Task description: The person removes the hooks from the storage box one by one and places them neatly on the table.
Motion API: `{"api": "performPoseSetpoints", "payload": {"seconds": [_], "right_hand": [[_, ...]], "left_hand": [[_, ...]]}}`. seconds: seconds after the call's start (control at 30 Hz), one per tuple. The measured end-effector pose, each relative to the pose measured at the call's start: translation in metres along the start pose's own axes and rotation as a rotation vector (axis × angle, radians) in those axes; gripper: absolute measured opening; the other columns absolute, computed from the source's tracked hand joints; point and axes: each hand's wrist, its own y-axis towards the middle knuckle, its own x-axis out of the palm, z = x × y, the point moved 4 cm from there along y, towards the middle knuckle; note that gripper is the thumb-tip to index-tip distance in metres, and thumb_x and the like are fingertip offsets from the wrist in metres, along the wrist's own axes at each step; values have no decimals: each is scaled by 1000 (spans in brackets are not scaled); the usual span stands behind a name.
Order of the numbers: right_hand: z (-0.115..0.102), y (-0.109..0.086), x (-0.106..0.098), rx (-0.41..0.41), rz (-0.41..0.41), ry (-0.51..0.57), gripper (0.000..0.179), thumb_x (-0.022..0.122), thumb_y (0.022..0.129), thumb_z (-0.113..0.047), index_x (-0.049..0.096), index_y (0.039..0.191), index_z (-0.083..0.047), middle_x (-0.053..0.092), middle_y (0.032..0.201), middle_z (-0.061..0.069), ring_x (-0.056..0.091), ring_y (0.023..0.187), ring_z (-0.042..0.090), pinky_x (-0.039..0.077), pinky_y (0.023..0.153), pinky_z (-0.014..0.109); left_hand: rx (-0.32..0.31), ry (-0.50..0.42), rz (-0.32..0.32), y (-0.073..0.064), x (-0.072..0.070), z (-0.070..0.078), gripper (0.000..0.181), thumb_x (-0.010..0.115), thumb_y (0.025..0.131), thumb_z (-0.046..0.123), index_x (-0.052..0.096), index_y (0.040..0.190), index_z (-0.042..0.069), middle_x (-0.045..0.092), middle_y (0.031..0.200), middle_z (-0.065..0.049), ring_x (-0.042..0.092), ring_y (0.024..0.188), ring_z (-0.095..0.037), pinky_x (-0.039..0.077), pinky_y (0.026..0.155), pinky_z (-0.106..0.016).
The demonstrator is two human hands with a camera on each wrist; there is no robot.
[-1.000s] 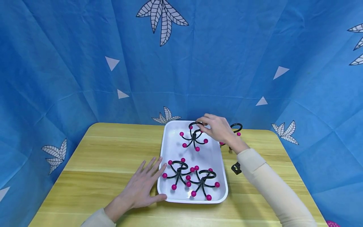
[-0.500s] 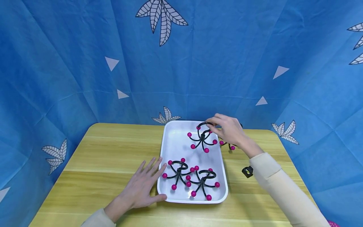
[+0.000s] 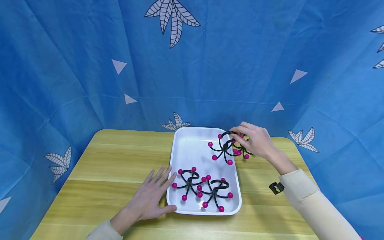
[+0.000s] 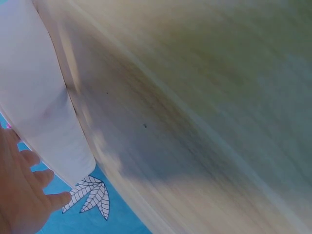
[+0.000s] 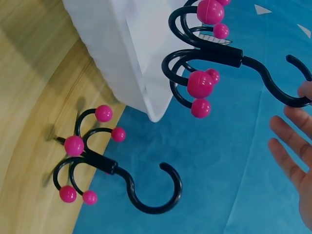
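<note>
My right hand (image 3: 255, 140) pinches the curved hook end of a black multi-arm hook with pink ball tips (image 5: 222, 54). In the head view it hangs over the right rim of the white tray (image 3: 192, 160), its arms spread below my fingers. A second such hook (image 5: 100, 162) stands on the table beyond the tray's right side, partly hidden by my hand in the head view. Two more, a left one (image 3: 189, 181) and a right one (image 3: 214, 190), stand in the tray's near end. My left hand (image 3: 148, 196) lies with fingers spread against the tray's near left edge.
The tray lies on a light wooden table (image 3: 120, 153). Blue cloth (image 3: 228, 66) with white leaf and triangle prints hangs behind and at both sides. Near my right sleeve is a small black piece (image 3: 276, 188).
My right hand has carried the pinched hook rightward, from over the tray's far middle to its right rim. My left hand and the two near hooks have stayed put.
</note>
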Motion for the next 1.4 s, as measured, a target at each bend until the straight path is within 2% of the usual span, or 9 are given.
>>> {"api": "performPoseSetpoints", "payload": {"seconds": [0.47, 0.67, 1.0, 1.23, 1.4], "right_hand": [[4, -29, -32, -19, 39, -17, 24, 85, 83, -3, 81, 103, -16, 69, 82, -6, 55, 63, 5, 33, 48, 15], [14, -42, -46, 49, -3, -43, 28, 84, 84, -3, 80, 107, -17, 70, 85, -6, 56, 63, 6, 31, 46, 16], [27, -58, -64, 74, -38, -73, 27, 83, 84, -1, 80, 107, -15, 72, 88, -4, 63, 67, 11, 35, 48, 18], [41, -72, -72, 121, -46, -127, 25, 82, 86, -3, 81, 107, -16, 71, 88, -6, 54, 64, 2, 31, 46, 19], [54, -82, -75, 157, -57, -164, 24, 81, 88, -5, 81, 109, -17, 71, 89, -5, 49, 62, -1, 30, 45, 20]], "left_hand": [[15, 21, 24, 1, 0, -1, 108, 51, 88, 88, 24, 169, 22, 15, 179, -6, 23, 165, -36, 24, 133, -63], [20, 26, 31, 0, -1, 0, 108, 52, 87, 88, 26, 169, 21, 16, 179, -7, 24, 165, -37, 24, 133, -63], [19, 48, 36, 1, -1, 0, 107, 53, 87, 88, 28, 169, 22, 18, 179, -7, 23, 165, -36, 25, 132, -62], [6, 32, 20, 0, -1, 0, 107, 52, 87, 88, 29, 168, 22, 18, 179, -6, 22, 165, -36, 24, 133, -63], [12, 42, 36, -2, 0, 0, 107, 52, 87, 88, 30, 168, 22, 19, 179, -6, 24, 165, -36, 25, 132, -62]]}}
